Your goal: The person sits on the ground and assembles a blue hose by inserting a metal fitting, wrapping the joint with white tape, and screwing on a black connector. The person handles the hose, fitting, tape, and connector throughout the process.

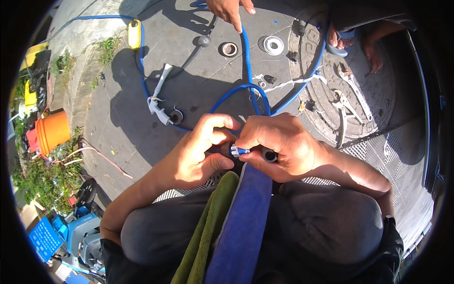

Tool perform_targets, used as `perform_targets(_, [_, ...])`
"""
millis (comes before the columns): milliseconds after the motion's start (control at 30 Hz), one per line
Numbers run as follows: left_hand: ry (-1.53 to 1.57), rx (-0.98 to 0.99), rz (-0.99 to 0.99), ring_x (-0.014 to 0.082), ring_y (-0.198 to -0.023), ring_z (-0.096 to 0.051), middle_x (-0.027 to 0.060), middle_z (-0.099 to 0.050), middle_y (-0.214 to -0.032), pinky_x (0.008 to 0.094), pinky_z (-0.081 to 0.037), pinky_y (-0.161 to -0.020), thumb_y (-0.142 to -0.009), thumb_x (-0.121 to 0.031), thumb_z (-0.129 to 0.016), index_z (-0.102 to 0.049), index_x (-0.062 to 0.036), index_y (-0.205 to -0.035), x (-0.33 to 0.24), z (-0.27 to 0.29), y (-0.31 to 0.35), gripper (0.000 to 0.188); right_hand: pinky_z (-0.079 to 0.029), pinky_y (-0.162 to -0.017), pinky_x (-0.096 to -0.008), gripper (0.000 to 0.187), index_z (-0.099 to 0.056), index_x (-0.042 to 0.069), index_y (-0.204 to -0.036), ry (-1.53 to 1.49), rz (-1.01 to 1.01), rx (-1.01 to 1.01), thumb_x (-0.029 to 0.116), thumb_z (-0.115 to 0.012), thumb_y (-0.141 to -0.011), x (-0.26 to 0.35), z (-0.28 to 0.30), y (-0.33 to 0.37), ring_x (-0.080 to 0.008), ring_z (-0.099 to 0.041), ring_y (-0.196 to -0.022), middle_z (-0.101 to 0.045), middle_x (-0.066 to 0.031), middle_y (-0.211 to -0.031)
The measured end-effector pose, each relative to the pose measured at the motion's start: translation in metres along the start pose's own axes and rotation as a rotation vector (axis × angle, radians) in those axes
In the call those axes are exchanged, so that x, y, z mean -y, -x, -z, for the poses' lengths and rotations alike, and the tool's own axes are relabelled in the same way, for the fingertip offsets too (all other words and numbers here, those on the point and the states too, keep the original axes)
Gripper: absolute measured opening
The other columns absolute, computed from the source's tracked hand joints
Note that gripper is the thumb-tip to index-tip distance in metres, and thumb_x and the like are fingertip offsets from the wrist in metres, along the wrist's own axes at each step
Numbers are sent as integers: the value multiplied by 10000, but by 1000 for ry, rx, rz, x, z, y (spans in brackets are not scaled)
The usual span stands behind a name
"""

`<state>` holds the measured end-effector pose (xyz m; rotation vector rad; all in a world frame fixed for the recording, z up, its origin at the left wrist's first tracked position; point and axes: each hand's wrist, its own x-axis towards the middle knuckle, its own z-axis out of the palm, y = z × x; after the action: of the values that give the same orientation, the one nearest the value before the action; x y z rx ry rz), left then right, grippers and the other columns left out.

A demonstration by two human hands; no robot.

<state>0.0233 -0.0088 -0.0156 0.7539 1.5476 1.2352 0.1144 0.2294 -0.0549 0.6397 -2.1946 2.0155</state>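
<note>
1. Head view: I sat with my knees (338, 222) apart over a sunlit pavement (106, 146), a small dark fitting with a blue-and-white end (234, 150) between my hands, just beyond a blue cloth (239, 232) and a green cloth (205, 227).
2. My left hand (201, 149) closed narrowly on the fitting's dark body, thumb on the near side, fingers curled over the far side. My right hand (283, 144) pinched the blue-and-white end between thumb and forefinger.
3. The step in hand looked like fine finger work on that end, perhaps a twist or a pull; the next move seemed to call for a steady left hold and a small right-hand motion.
4. Beyond my hands, a blue hose (247, 61) looped across the ground; a grey spray gun (157, 108) lay to the left, an adjustable wrench (360, 100) to the right on a round cover (384, 80).
5. My fingers hid much of the fitting. Whether I also gripped the dark open-ended tube (270, 155) beneath my right palm, I could not tell. At the far edge, a co-worker's hand (227, 10) was cut off, its fingertip at or just beside the hose.
</note>
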Motion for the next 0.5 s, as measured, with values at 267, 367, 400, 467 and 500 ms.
perform_targets(267, [-96, -2, 15, 166, -995, -679, 148, -701, -1117, 343, -530, -903, -974, -5, -733, -296, -21, -1485, -8, -1, -10, 672, -569, -656, -387, 297, -637, 28, -1057, 32, -58, -12, 1, -809, -816, 7, 7, -4, -307, -734, -811, -698, -119, -936])
perform_targets(367, [10, -39, 78, 178, -1011, -700, 143, -723, -1072, 347, -535, -900, -960, -40, -765, -315, -14, -1487, -7, -4, -13, 694, -571, -675, -400, 320, -631, 29, -1067, 5, -23, -10, 12, -821, -810, 1, 5, -1, -322, -737, -837, -704, -115, -952])
perform_targets(400, [-20, -39, 82, 185, -995, -710, 140, -734, -1058, 345, -540, -889, -958, -65, -775, -360, -13, -1462, -5, -4, -13, 655, -570, -674, -402, 317, -632, 29, -1065, -9, 15, -27, 11, -820, -809, -2, 4, -1, -325, -736, -838, -706, -115, -953])
perform_targets(467, [-80, -37, 91, 200, -962, -729, 134, -755, -1031, 341, -550, -869, -952, -115, -795, -450, -11, -1410, -1, 0, -14, 583, -569, -675, -400, 314, -633, 28, -1068, 25, 2, -24, 9, -815, -812, 0, 10, 1, -323, -736, -836, -710, -117, -951])
perform_targets(500, [-147, -24, 72, 220, -932, -738, 135, -759, -1016, 344, -554, -843, -954, -140, -797, -493, -11, -1360, -2, 2, -15, 523, -569, -675, -399, 312, -634, 27, -1069, 43, -6, -24, 7, -812, -814, 0, 13, 2, -323, -736, -835, -712, -118, -950])
